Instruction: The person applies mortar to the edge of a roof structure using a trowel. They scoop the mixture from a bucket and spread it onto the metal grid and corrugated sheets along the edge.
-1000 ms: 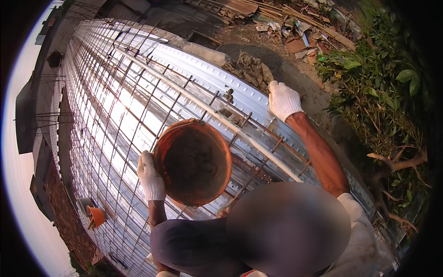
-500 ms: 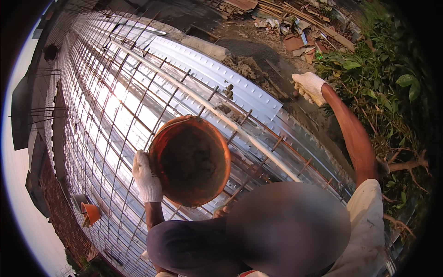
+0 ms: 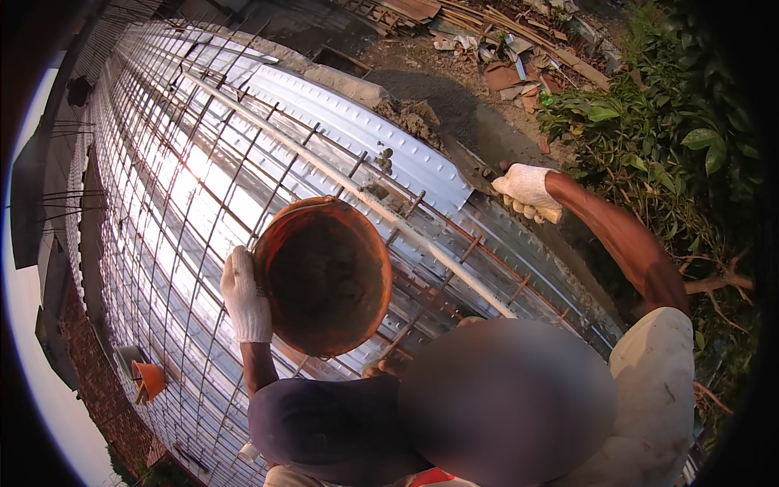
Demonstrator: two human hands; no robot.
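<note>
My left hand (image 3: 244, 296), in a white knit glove, grips the left rim of an orange-brown bucket (image 3: 385, 280). The bucket's mouth faces up, and dark grey stuff, perhaps mortar, coats its shaded inside; how full it is I cannot tell. Below it is a mesh of thin steel bars (image 3: 213, 219) over shiny ribbed metal decking (image 3: 349, 105). Out to the right, my gloved right hand (image 3: 526, 193) is closed beside the corner of the decking. Its fingers are curled, and a small dark thing shows by the thumb; what they hold is hard to make out.
A pale pipe (image 3: 357, 190) runs diagonally across the mesh. Grey clumps (image 3: 384, 160) lie on the decking. Leafy bushes (image 3: 641, 154) and a branch (image 3: 718, 284) border the right. Scrap wood (image 3: 527, 40) lies beyond. Another orange bucket (image 3: 149, 381) stands left. A blurred patch hides the lower middle.
My right hand has moved down and slightly left, nearer the decking's corner, its arm now less steep. My left hand keeps hold of the bucket; the whole view has shifted a little left.
</note>
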